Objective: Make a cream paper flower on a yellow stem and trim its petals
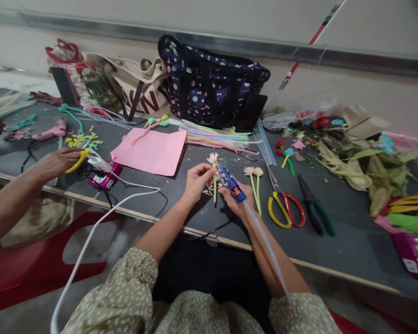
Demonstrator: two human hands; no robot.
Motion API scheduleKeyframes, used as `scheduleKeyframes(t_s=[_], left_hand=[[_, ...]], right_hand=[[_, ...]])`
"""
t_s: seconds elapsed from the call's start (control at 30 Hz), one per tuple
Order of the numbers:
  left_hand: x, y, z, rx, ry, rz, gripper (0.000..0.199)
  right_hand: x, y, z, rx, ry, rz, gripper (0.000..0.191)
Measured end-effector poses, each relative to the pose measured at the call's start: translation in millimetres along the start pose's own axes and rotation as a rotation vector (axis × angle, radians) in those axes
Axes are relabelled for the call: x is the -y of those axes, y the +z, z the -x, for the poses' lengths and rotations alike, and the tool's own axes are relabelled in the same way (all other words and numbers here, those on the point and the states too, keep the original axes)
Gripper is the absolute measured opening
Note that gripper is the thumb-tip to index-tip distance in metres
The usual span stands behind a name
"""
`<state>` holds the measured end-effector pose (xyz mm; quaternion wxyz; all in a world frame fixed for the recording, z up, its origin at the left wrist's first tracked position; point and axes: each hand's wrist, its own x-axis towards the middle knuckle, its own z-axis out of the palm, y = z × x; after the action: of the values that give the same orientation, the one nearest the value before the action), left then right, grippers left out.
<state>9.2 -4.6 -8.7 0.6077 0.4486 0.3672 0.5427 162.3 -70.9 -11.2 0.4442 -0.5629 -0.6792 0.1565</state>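
Near the middle of the tabletop's (pixel 351 250) front edge, the left hand (pixel 197 183) is holding a pale-petalled craft flower (pixel 212 158) upright, its fingers pinching narrowly around the green stem below the head. The right hand (pixel 244 200) is gripping a blue glue gun (pixel 231 184), fingers curling around its handle, and the nozzle is pointing toward the flower; whether the two are touching is hard to tell. With the tip sitting so close to the left fingers, a small slip could burn them if the gun is hot. Loose petal scraps (pixel 209 190) are lying beneath, and stray glue could be catching them on the stem. The long glue stick (pixel 264 237) is trailing back along the right forearm, so a sleeve snag could jerk the aim. Two similar flowers (pixel 253 172) are lying just right of the gun, where a swinging wrist could crush them.
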Motion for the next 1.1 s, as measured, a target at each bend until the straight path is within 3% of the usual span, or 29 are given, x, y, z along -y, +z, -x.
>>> scheduleKeyframes(t_s=[1.1], left_hand=[[1.3,-1.2,-0.4,-0.014,-0.015,-0.008,0.025]], right_hand=[[1.6,0.9,-0.9,0.038,0.049,-0.016,0.037]])
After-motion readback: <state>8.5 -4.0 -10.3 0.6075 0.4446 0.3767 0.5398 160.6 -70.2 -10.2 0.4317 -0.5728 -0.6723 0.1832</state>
